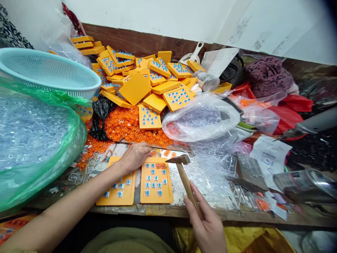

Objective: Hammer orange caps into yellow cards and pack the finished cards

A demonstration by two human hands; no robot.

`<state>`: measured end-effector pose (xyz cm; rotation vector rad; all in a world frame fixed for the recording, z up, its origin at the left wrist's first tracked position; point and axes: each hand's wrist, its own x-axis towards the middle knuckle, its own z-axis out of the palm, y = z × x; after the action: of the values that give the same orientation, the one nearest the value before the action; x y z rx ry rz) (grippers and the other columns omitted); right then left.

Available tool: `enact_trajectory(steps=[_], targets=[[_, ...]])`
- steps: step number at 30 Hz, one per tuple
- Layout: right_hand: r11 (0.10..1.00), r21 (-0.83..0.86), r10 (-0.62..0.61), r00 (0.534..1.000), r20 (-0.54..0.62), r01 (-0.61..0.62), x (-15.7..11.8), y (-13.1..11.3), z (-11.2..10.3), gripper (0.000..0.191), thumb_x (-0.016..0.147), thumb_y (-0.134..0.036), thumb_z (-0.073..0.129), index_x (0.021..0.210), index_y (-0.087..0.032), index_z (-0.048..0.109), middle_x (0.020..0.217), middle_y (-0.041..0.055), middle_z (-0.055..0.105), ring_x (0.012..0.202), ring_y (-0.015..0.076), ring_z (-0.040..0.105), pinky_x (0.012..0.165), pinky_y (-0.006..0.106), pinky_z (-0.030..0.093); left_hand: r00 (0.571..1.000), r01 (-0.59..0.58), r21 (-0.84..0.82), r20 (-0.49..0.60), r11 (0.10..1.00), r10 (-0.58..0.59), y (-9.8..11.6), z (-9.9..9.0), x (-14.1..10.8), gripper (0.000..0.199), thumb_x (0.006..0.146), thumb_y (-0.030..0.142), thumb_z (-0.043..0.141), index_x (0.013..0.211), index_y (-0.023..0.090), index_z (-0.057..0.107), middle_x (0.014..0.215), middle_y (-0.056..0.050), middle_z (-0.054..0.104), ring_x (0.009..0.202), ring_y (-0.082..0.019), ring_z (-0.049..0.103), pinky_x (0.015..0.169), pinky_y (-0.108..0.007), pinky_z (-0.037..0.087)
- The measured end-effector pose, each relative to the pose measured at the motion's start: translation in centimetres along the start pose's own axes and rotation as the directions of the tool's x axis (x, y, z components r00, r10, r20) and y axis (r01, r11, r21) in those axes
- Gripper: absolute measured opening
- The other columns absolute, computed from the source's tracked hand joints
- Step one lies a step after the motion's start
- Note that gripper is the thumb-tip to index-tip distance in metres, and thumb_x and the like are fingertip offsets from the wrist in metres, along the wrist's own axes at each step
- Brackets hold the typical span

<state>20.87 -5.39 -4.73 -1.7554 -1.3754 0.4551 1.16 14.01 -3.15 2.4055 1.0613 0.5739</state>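
My right hand is wrapped round the wooden handle of a small hammer. The hammer's metal head is raised over the top right corner of a yellow plastic panel set with blue-centred clear squares and a few orange pieces near its top. At that panel's upper left edge is my left hand, its fingers curled together; what they hold, if anything, is hidden. Just beyond those fingertips lies an orange ring piece. A second yellow panel sits partly under my left forearm.
Yellow panels are heaped at the back above a pile of orange rings. On the left, a blue basket rests above a green bag of clear pieces. A white bag and clear plastic parts lie right.
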Motion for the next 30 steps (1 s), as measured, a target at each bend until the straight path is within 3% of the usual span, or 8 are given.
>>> enact_trajectory(steps=[3, 5, 12, 15, 18, 23, 27, 30], targets=[[1.000, -0.012, 0.017, 1.000, 0.008, -0.017, -0.2, 0.1, 0.1, 0.039, 0.087, -0.029, 0.056, 0.123, -0.017, 0.062, 0.124, 0.0075, 0.062, 0.111, 0.0251, 0.062, 0.092, 0.032, 0.053, 0.996, 0.064, -0.171, -0.056, 0.983, -0.074, 1.0, 0.0, -1.3, 0.023, 0.083, 0.023, 0.058, 0.101, 0.017, 0.070, 0.096, -0.007, 0.073, 0.087, -0.019, 0.066, 0.082, -0.032, 0.051], [1.000, -0.015, 0.016, 1.000, 0.018, -0.015, -0.1, 0.0, 0.4, 0.039, 0.087, -0.029, 0.056, 0.124, -0.018, 0.061, 0.125, 0.0070, 0.062, 0.111, 0.0250, 0.062, 0.093, 0.033, 0.052, 0.994, 0.107, -0.280, 0.004, 0.954, -0.110, 1.8, 0.1, -1.9, 0.017, 0.081, 0.021, 0.061, 0.094, 0.019, 0.071, 0.088, -0.003, 0.073, 0.079, -0.016, 0.066, 0.075, -0.028, 0.052], [0.990, -0.036, -0.133, 0.988, 0.076, 0.136, 0.5, -1.2, 0.8, 0.039, 0.088, -0.024, 0.053, 0.126, -0.019, 0.059, 0.124, 0.0066, 0.064, 0.109, 0.0224, 0.064, 0.088, 0.028, 0.055, 0.997, 0.029, -0.090, 0.070, 0.996, -0.023, 2.3, 0.9, -2.5, 0.017, 0.084, 0.015, 0.055, 0.079, 0.015, 0.071, 0.084, -0.007, 0.064, 0.082, -0.018, 0.060, 0.075, -0.029, 0.050], [0.975, -0.059, -0.211, 0.976, 0.058, 0.214, 0.7, -1.7, 0.6, 0.041, 0.088, -0.020, 0.054, 0.129, -0.021, 0.056, 0.120, 0.0074, 0.066, 0.105, 0.0215, 0.066, 0.083, 0.025, 0.056, 1.000, -0.018, -0.142, 0.007, 0.990, 0.019, 2.1, 1.3, -2.7, 0.020, 0.084, 0.015, 0.056, 0.100, 0.015, 0.069, 0.084, -0.006, 0.066, 0.080, -0.017, 0.060, 0.076, -0.030, 0.050], [0.964, -0.080, -0.249, 0.967, 0.056, 0.253, 0.8, -2.2, 0.4, 0.043, 0.090, -0.020, 0.051, 0.132, -0.021, 0.053, 0.108, 0.0083, 0.070, 0.096, 0.0194, 0.068, 0.080, 0.024, 0.056, 0.995, 0.017, -0.219, -0.096, 0.976, -0.038, 2.0, 1.9, -3.0, 0.046, 0.081, 0.016, 0.062, 0.126, 0.020, 0.056, 0.084, -0.003, 0.070, 0.076, -0.016, 0.063, 0.077, -0.031, 0.052], [0.965, -0.158, -0.170, 0.958, 0.232, 0.209, 1.0, -2.4, 0.4, 0.041, 0.095, -0.027, 0.042, 0.135, -0.023, 0.050, 0.079, 0.0036, 0.069, 0.066, 0.0110, 0.067, 0.067, 0.015, 0.053, 0.983, 0.086, -0.200, -0.145, 0.976, -0.116, 2.2, 2.3, -3.6, 0.056, 0.078, 0.015, 0.064, 0.131, 0.022, 0.051, 0.087, -0.004, 0.073, 0.078, -0.018, 0.066, 0.079, -0.035, 0.053], [0.981, -0.113, -0.138, 0.976, 0.170, 0.158, 1.4, -2.3, 0.2, 0.040, 0.092, -0.028, 0.047, 0.131, -0.024, 0.055, 0.104, 0.0060, 0.071, 0.090, 0.0158, 0.070, 0.076, 0.019, 0.055, 0.988, 0.112, -0.261, -0.077, 0.959, -0.136, 1.6, 1.2, -3.0, 0.043, 0.081, 0.016, 0.056, 0.124, 0.019, 0.058, 0.098, -0.007, 0.072, 0.085, -0.018, 0.066, 0.080, -0.033, 0.053], [0.997, -0.024, -0.076, 0.997, 0.016, 0.076, 2.0, -2.4, 0.2, 0.040, 0.089, -0.029, 0.052, 0.128, -0.021, 0.058, 0.123, 0.0068, 0.065, 0.109, 0.0214, 0.063, 0.091, 0.027, 0.052, 0.994, 0.102, -0.112, -0.021, 0.988, -0.105, 1.0, 0.5, -1.0, 0.026, 0.083, 0.015, 0.050, 0.098, 0.018, 0.071, 0.099, -0.007, 0.072, 0.090, -0.020, 0.064, 0.083, -0.034, 0.050]])
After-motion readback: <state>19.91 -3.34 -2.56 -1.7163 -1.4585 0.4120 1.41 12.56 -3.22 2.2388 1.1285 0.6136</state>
